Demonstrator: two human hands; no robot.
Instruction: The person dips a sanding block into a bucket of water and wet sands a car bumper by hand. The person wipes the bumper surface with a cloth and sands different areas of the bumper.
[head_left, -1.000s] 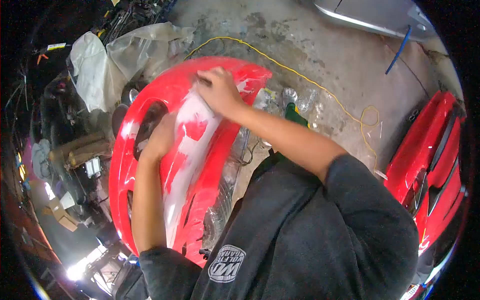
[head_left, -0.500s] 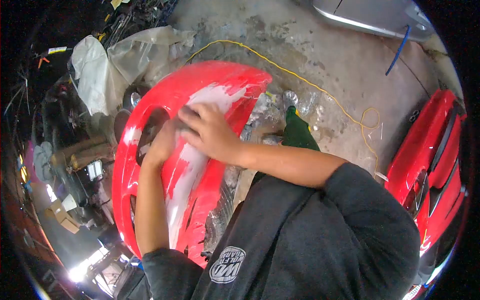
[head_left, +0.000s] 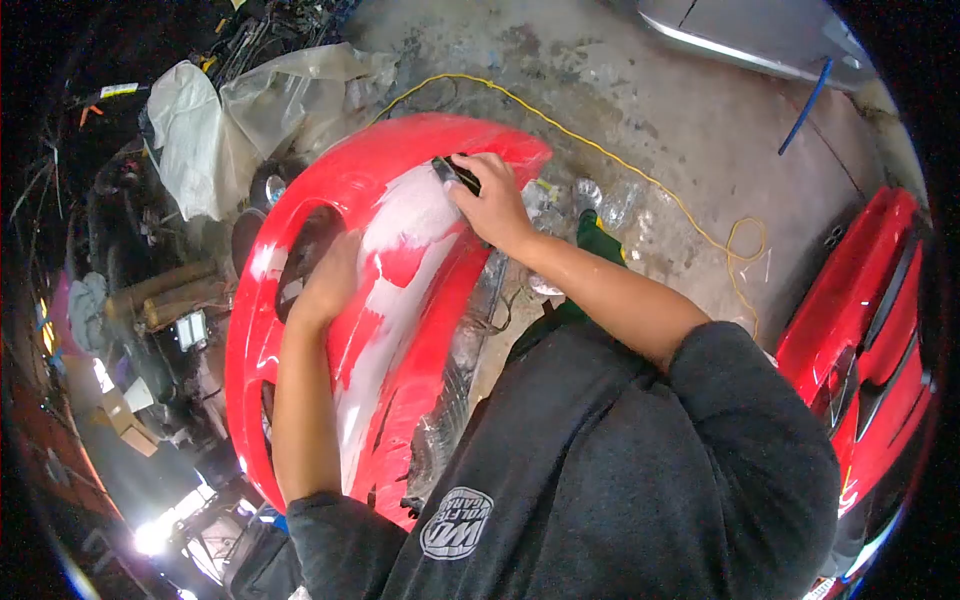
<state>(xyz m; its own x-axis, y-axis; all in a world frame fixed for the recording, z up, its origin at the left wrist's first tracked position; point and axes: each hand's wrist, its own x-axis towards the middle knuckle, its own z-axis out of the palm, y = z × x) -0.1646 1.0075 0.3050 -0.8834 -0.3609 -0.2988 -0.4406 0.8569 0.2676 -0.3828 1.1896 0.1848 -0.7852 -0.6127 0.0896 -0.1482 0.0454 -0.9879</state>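
At my ten o'clock lies the red bumper [head_left: 350, 160]. My right hand [head_left: 493, 205] is clamped on a dark block [head_left: 463, 178], seemingly for control; at its eight o'clock, my left hand [head_left: 332, 282] probably steadies the bumper, fingers together or apart I cannot tell.

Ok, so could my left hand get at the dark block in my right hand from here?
Likely yes: your left hand is at the red panel, and nothing seems to stand between it and the dark block. Your right hand grips it, though, so may need to loosen.
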